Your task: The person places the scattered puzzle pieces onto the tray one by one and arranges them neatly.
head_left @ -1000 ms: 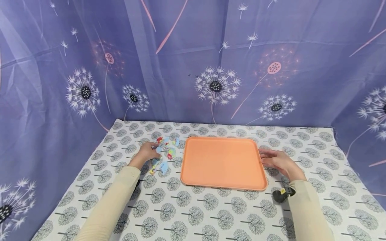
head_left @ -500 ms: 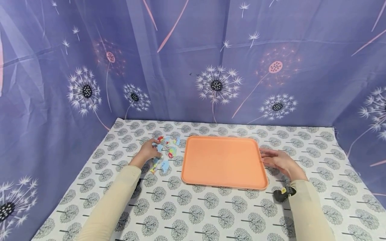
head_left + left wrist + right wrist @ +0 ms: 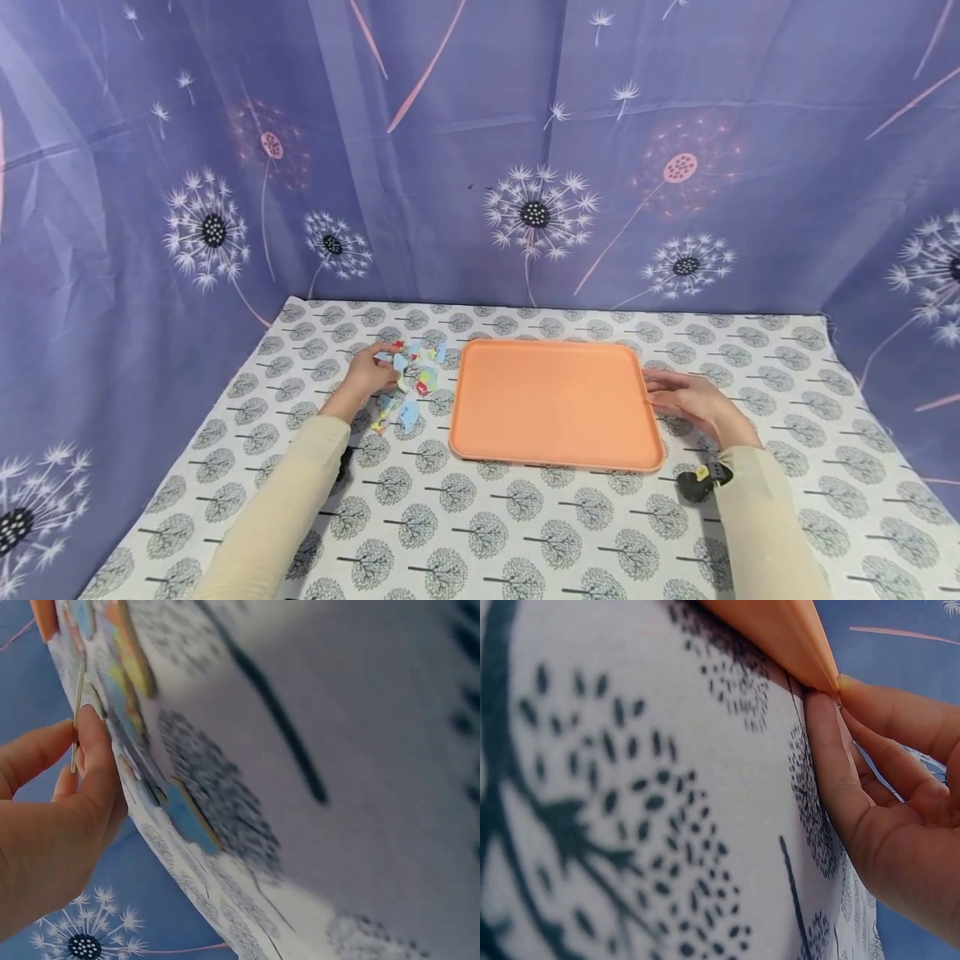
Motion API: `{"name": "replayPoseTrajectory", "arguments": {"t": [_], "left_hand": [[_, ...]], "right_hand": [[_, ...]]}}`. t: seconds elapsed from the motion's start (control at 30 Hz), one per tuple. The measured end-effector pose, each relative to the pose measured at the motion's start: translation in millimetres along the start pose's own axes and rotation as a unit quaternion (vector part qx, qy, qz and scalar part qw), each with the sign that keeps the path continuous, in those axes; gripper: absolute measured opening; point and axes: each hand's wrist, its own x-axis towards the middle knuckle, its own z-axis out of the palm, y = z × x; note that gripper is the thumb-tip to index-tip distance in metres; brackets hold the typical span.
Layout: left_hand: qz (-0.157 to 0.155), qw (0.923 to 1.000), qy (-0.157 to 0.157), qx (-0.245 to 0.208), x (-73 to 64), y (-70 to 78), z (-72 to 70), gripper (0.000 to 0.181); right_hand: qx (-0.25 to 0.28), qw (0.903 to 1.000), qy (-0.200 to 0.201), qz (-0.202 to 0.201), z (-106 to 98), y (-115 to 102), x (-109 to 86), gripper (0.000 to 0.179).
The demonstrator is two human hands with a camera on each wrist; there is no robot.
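My left hand (image 3: pixel 367 373) pinches a thin light-blue puzzle piece (image 3: pixel 401 363) between thumb and fingers, left of the tray. In the left wrist view this piece stands on edge, just above the cloth. Around that hand lie several puzzle pieces in blue, red, yellow and green, among them a blue one (image 3: pixel 408 415) and a green-and-red one (image 3: pixel 426 380). An orange rectangular tray (image 3: pixel 555 408) lies flat in the middle. At its right side, my right hand (image 3: pixel 697 402) holds the rim, with fingertips above and below it in the right wrist view.
A white cloth with grey tree prints (image 3: pixel 525 533) covers the table. Purple curtains with dandelion prints (image 3: pixel 450 200) enclose the back and sides. A dark device (image 3: pixel 696 485) is strapped to the right wrist.
The light-blue piece in my left hand has turned and lifted slightly, showing more of its face. My right hand stays at the tray's rim, and the tray has not moved.
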Motion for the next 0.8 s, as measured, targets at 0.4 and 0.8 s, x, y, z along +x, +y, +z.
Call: {"name": "replayPoseTrajectory", "arguments": {"t": [0.4, 0.8], "left_hand": [[-0.006, 0.9941, -0.018, -0.107, 1.7, 30.1, 24.2, 0.055], [-0.013, 0.9858, -0.051, -0.159, 12.9, 59.5, 79.0, 0.048]], "right_hand": [[0.013, 0.9999, -0.004, -0.005, -1.0, -0.2, 0.7, 0.072], [0.03, 0.9995, -0.005, 0.0, -0.7, 2.4, 1.8, 0.07]]}}
